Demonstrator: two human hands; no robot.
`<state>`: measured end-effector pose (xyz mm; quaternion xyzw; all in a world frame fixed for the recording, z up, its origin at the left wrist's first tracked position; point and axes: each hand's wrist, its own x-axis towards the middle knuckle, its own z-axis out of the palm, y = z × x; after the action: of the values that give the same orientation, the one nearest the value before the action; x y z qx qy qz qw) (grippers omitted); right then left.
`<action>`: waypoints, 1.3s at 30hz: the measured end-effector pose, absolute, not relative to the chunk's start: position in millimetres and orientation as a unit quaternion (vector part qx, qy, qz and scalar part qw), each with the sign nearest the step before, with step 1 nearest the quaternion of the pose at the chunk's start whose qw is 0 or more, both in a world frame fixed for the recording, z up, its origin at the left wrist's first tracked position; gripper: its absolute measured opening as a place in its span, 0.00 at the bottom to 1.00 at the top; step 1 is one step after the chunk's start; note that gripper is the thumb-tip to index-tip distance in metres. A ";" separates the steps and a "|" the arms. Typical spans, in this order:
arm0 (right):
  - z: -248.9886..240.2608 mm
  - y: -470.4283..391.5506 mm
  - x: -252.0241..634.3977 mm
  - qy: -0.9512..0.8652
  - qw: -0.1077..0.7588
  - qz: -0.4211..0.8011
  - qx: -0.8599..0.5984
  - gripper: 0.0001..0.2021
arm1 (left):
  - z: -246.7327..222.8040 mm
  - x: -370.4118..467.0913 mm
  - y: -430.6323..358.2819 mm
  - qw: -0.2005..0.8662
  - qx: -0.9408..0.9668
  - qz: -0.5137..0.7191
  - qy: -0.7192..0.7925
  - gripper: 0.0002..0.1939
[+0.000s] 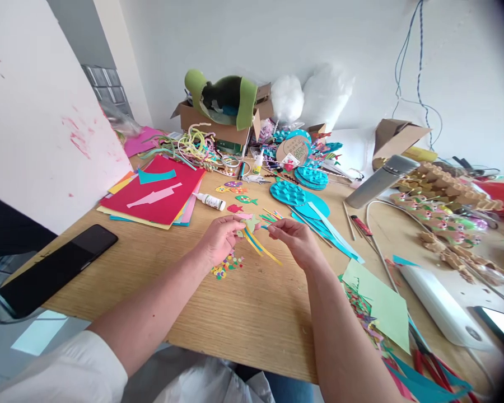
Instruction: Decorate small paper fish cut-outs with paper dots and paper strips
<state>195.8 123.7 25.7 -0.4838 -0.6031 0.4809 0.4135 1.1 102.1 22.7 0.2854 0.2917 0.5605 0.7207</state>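
Note:
Over the middle of the table, my left hand [223, 239] pinches a pale green paper cutout [249, 225] between thumb and fingers. Narrow yellow and blue paper strips [260, 247] trail from the cutout down to the right. My right hand [293, 234] is closed just to its right, with a small blue paper strip [265, 227] at its fingertips. Behind the hands lie paper fish cutouts [246, 199] and several thin coloured strips [273, 215]. A pile of small coloured paper dots [227, 266] lies below my left hand.
A glue bottle [210, 201] lies beside stacked coloured paper [151, 193]. At left is a black phone [61, 268]. Blue egg-tray discs [288, 193] and a grey flask [380, 180] stand behind. Toward the right are a utility knife [361, 225], a white device [441, 305] and red-handled scissors [434, 361].

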 end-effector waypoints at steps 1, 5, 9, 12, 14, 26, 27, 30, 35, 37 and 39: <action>26.4 123.4 196.2 -0.616 0.395 0.480 -0.484 0.16 | 22.4 1.1 102.5 0.721 0.286 0.560 0.292 0.06; 25.0 124.3 197.4 -0.643 0.348 0.471 -0.494 0.19 | 22.6 0.7 103.0 0.721 0.281 0.557 0.301 0.07; 21.8 125.9 197.6 -0.640 0.358 0.445 -0.514 0.20 | 22.9 0.3 103.4 0.712 0.267 0.566 0.318 0.07; 23.4 124.8 196.4 -0.627 0.384 0.450 -0.507 0.19 | 22.5 -0.1 104.0 0.709 0.257 0.574 0.319 0.06; 24.9 123.7 195.6 -0.626 0.381 0.464 -0.498 0.18 | 22.5 -0.5 104.3 0.709 0.252 0.577 0.317 0.06; 30.1 126.0 209.8 -0.580 0.453 0.379 -0.561 0.24 | 28.0 0.4 100.3 0.705 0.291 0.562 0.321 0.07; 32.8 123.6 207.6 -0.601 0.426 0.396 -0.548 0.24 | 28.3 1.0 99.9 0.701 0.297 0.560 0.327 0.07; 36.7 118.4 199.9 -0.639 0.360 0.441 -0.517 0.21 | 28.6 2.7 99.1 0.693 0.309 0.557 0.337 0.07; 30.8 119.9 195.6 -0.629 0.340 0.474 -0.513 0.17 | 25.3 3.6 100.7 0.691 0.311 0.554 0.346 0.06; 28.0 121.4 195.2 -0.602 0.384 0.465 -0.523 0.17 | 23.2 2.8 102.4 0.684 0.303 0.559 0.357 0.08; 26.0 121.3 191.7 -0.567 0.456 0.459 -0.509 0.15 | 21.4 1.5 104.1 0.675 0.287 0.569 0.373 0.09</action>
<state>191.7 121.3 26.0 -0.5093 -0.5674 0.4586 0.4564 1.5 104.1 21.4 0.2873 0.3728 0.5685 0.6747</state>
